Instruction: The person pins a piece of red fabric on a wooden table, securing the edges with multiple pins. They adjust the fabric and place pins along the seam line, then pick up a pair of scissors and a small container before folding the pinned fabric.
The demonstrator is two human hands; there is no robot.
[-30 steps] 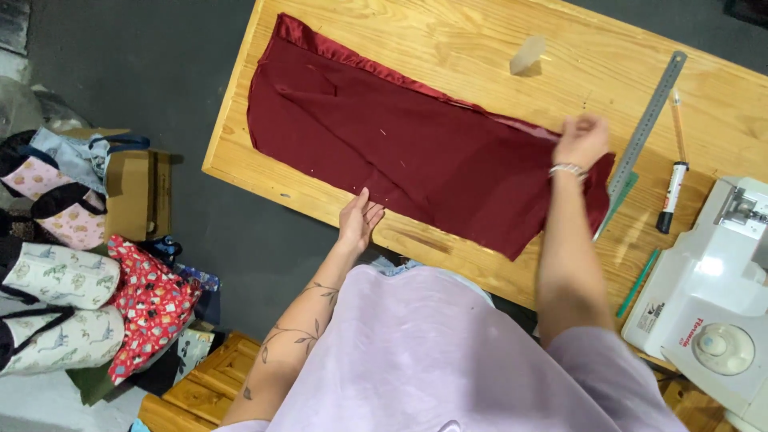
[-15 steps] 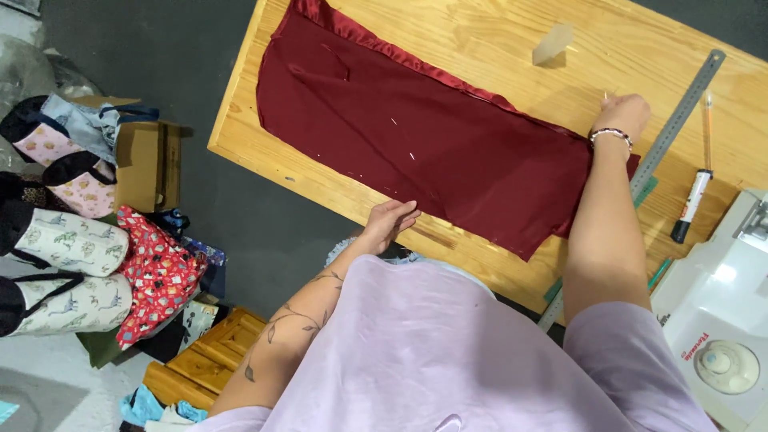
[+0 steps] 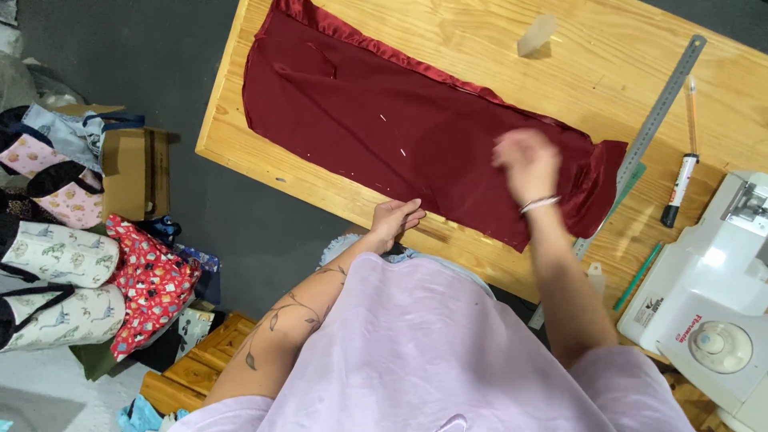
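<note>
A long piece of dark red fabric [image 3: 376,120] lies flat across a wooden table [image 3: 624,56]. A few small pins show in it. My left hand [image 3: 396,218] rests with fingers spread at the fabric's near edge, pressing it on the table. My right hand [image 3: 526,164], blurred by motion and wearing a bracelet, hovers over the fabric's right part with loosely spread fingers, holding nothing that I can see. The fabric's right end [image 3: 596,172] is folded over with a shinier side up.
A steel ruler [image 3: 658,116] lies diagonally right of the fabric, a marker pen [image 3: 682,180] beside it. A white sewing machine [image 3: 712,312] stands at the right. A pale chalk-like block [image 3: 536,36] sits at the back. Patterned bags [image 3: 80,264] and a cardboard box [image 3: 132,172] are on the floor.
My right hand has pulled back from the fabric's right end toward its middle. My left hand slid right along the near edge. The view has shifted.
</note>
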